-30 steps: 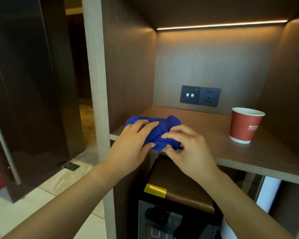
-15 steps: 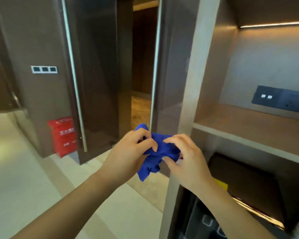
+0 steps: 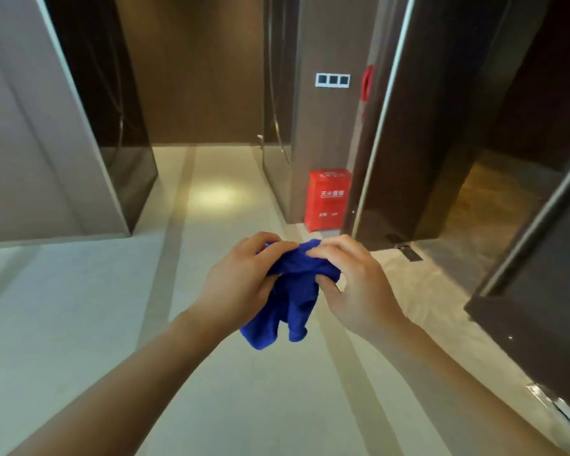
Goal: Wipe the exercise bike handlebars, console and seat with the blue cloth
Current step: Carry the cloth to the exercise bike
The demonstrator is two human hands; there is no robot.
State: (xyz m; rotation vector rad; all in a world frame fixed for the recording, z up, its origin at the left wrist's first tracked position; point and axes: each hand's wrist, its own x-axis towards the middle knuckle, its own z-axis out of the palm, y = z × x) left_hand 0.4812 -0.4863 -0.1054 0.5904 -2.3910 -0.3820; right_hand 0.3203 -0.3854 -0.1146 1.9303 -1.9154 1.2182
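Blue cloth (image 3: 290,297) hangs bunched between your left hand (image 3: 244,281) and right hand (image 3: 352,284), both pinched shut on it; fold it flat before reaching the unseen bike.

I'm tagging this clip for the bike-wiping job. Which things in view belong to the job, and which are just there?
For the job:
blue cloth, bunched and held in the air by the left hand and right hand

Just there:
red box on the floor by the wall
switch panel

No exercise bike is in view.
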